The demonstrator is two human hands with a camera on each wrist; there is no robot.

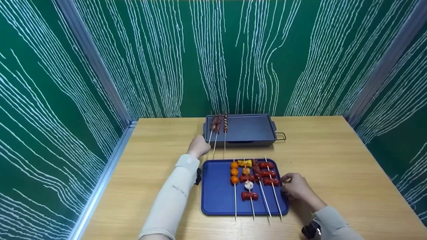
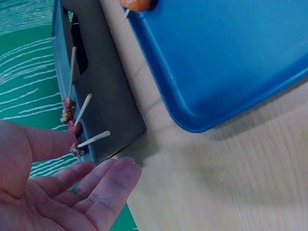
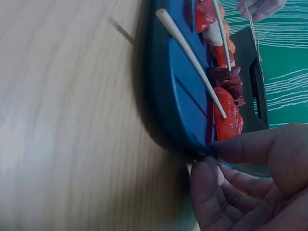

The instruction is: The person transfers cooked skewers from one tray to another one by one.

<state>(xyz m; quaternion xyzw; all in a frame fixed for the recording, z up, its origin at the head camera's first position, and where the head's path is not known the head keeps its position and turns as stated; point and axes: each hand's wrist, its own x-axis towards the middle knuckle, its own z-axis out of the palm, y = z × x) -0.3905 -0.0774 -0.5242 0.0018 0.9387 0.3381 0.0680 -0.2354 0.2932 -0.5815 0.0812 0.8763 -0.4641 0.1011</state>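
Note:
My left hand (image 1: 199, 146) is by the front left corner of a dark grill pan (image 1: 248, 128). Its thumb and fingers are apart in the left wrist view, around the stick end of a meat skewer (image 2: 95, 138) without visibly pinching it. Three meat skewers lie on the left of the pan, sticks jutting over its front edge. My right hand (image 1: 297, 188) pinches the right rim of a blue tray (image 1: 217, 190), thumb on top in the right wrist view. On the tray lie an orange-ball skewer (image 1: 234, 172), a mixed skewer (image 1: 249, 185), a dark meat skewer (image 1: 256, 170) and a red sausage skewer (image 1: 269, 174).
The wooden table (image 1: 160, 150) holds both the pan and the tray, the pan behind. A wire handle (image 1: 281, 136) sticks out from the pan's right side. Green panels (image 1: 247, 66) with white lines stand behind and at both sides.

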